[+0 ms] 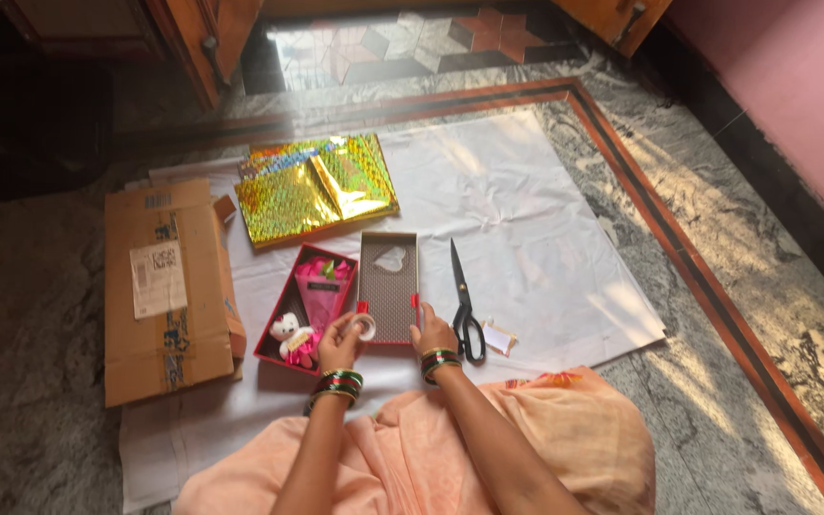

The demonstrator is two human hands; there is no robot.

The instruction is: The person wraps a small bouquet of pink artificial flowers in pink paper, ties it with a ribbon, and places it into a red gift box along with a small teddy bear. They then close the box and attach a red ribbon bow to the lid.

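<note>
My left hand point(339, 343) holds a small roll of clear tape point(364, 327) just above the near edge of an open red gift box point(270, 336). Inside the box lie a pink flower bouquet point(321, 286) and a small white teddy bear point(290, 333). My right hand point(434, 334) grips the near right corner of the box lid point(388, 286), which lies upside down beside the box, with a heart-shaped window in it. Black scissors point(463, 303) lie just right of that hand. Both wrists wear red and green bangles.
Shiny gold holographic wrapping sheets point(317, 188) lie at the far side of a white sheet point(526, 219) spread on the stone floor. A flattened cardboard box point(166, 291) sits at the left. A small card point(499, 338) lies by the scissors. Wooden doors stand beyond.
</note>
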